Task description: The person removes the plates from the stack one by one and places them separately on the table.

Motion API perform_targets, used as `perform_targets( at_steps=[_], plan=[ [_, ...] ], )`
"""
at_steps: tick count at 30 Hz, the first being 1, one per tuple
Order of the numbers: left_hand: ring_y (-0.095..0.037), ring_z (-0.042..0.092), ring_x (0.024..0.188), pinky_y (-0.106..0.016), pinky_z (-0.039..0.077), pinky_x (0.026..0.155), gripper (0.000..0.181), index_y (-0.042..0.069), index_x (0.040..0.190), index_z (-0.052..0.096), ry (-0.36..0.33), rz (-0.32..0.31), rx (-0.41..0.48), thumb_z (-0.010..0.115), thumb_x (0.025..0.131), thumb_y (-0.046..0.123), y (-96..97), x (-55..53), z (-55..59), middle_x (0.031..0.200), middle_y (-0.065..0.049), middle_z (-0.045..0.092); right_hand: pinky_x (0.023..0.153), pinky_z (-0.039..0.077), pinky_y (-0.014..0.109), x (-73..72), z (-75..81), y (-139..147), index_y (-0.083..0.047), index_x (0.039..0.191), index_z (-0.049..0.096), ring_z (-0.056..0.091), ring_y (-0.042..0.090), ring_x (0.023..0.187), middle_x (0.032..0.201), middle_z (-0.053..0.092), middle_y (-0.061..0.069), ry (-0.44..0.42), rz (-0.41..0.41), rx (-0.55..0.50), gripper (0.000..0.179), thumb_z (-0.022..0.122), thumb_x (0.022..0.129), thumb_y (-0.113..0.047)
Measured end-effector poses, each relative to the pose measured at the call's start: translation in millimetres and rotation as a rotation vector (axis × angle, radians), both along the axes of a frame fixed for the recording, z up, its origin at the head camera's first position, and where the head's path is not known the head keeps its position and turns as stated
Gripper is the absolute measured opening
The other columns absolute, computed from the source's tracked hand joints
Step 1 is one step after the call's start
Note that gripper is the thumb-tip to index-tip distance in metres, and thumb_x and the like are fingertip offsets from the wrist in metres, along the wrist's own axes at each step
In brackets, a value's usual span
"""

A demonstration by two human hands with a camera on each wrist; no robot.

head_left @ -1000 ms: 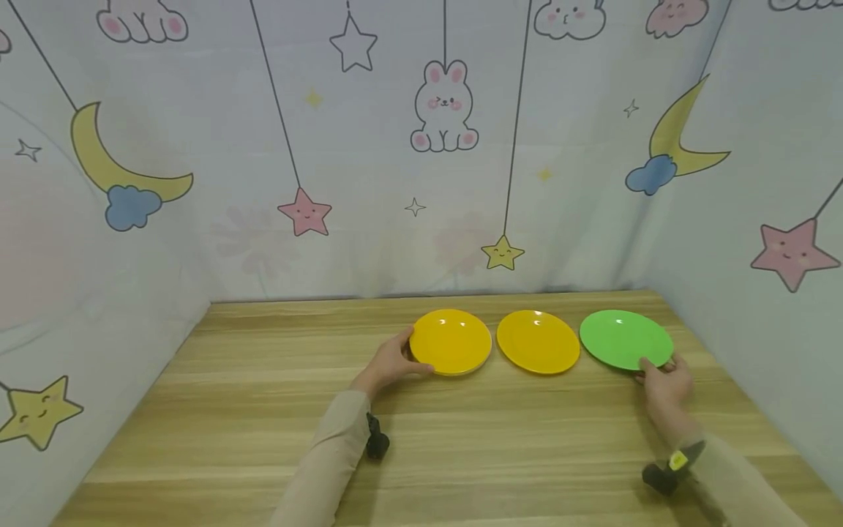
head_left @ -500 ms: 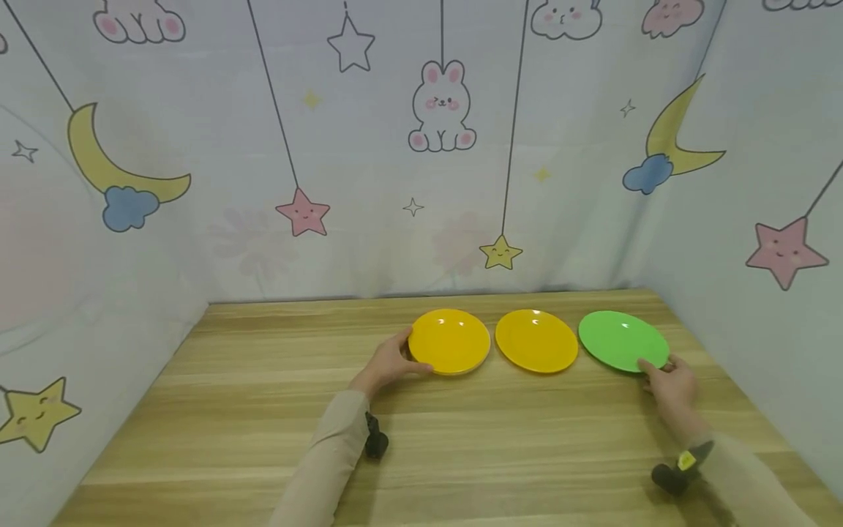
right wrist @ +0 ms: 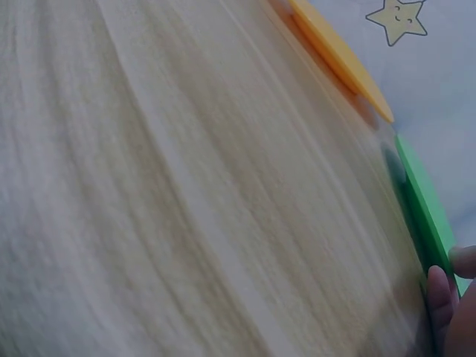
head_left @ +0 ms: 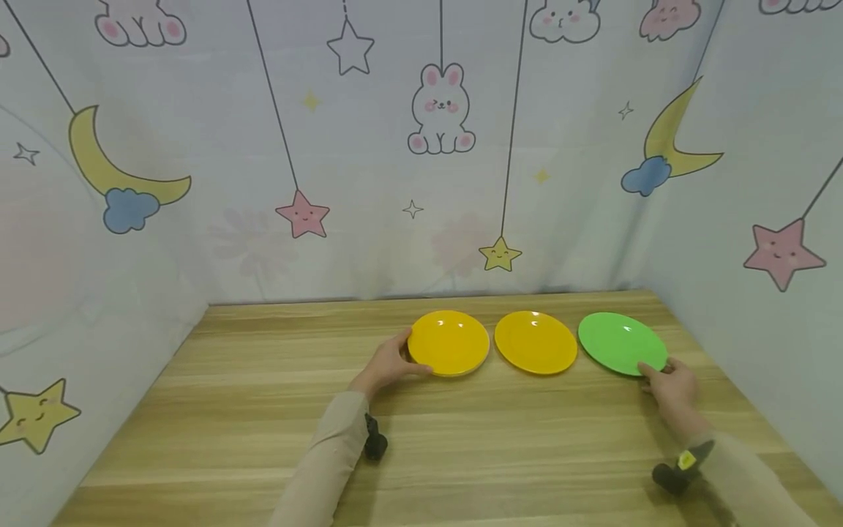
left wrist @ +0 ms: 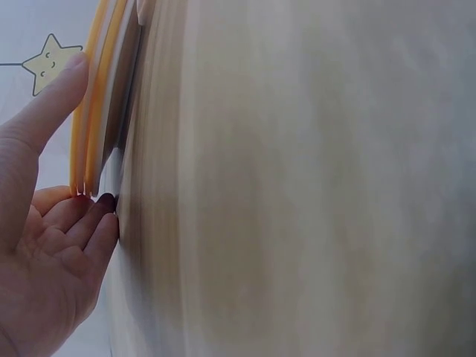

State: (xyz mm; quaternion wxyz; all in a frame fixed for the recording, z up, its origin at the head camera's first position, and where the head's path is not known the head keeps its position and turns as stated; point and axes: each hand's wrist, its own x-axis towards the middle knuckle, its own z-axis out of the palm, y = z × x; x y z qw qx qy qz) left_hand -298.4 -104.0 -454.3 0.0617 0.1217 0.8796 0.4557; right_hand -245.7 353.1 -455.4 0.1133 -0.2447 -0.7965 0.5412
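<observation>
Three plate spots form a row on the table in the head view. At the left is a stack of plates (head_left: 448,342) with a yellow-orange one on top; the left wrist view shows orange and pale rims layered in this stack (left wrist: 97,111). My left hand (head_left: 390,364) holds its left and near rim between spread thumb and fingers. A single-looking yellow-orange plate (head_left: 536,342) lies in the middle, untouched. At the right, my right hand (head_left: 673,388) pinches the near right rim of a green plate (head_left: 622,342), thumb on top and fingers underneath.
The wood-grain table (head_left: 500,454) runs back to a pale cloth wall (head_left: 369,256) printed with stars, moons and a rabbit. Cloth also closes in the left and right sides. A small dark camera (head_left: 375,439) is strapped to each wrist.
My right hand has shifted slightly right and toward me, and the green plate's near right rim has come slightly nearer. My left hand and the yellow-orange plates stay in place.
</observation>
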Motion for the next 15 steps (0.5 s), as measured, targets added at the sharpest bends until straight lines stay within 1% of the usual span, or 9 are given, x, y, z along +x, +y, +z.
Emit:
perform_targets(
  at_steps=[4, 10, 15],
  plan=[
    [-0.027, 0.027, 0.133, -0.04, 0.023, 0.109, 0.098, -0.001, 0.142, 0.025, -0.006, -0.001, 0.009, 0.08, 0.067, 0.032, 0.2, 0.7, 0.9, 0.145, -0.015, 0.029, 0.053, 0.052, 0.016, 1.7, 1.6, 2, 0.016, 0.137, 0.011, 0.048, -0.004, 0.049, 0.126, 0.03, 0.039, -0.01, -0.01, 0.011, 0.07, 0.054, 0.088, -0.009],
    [-0.026, 0.028, 0.133, -0.039, 0.024, 0.109, 0.098, 0.0, 0.141, 0.026, -0.001, -0.004, 0.004, 0.08, 0.067, 0.033, -0.2, 0.0, 1.0, 0.145, -0.015, 0.029, 0.048, 0.05, 0.016, 5.0, 7.4, 3, 0.013, 0.138, 0.016, 0.046, -0.003, 0.05, 0.127, 0.033, 0.036, -0.033, -0.041, 0.105, 0.071, 0.055, 0.088, -0.019],
    [-0.026, 0.027, 0.133, -0.039, 0.023, 0.11, 0.098, 0.0, 0.141, 0.025, -0.008, 0.0, 0.008, 0.08, 0.067, 0.032, -0.6, -0.3, 0.8, 0.145, -0.014, 0.029, 0.047, 0.049, 0.019, 4.4, 13.2, 3, 0.009, 0.139, 0.018, 0.051, 0.002, 0.049, 0.129, 0.033, 0.034, -0.041, -0.013, 0.151, 0.074, 0.056, 0.087, -0.027]
  ],
)
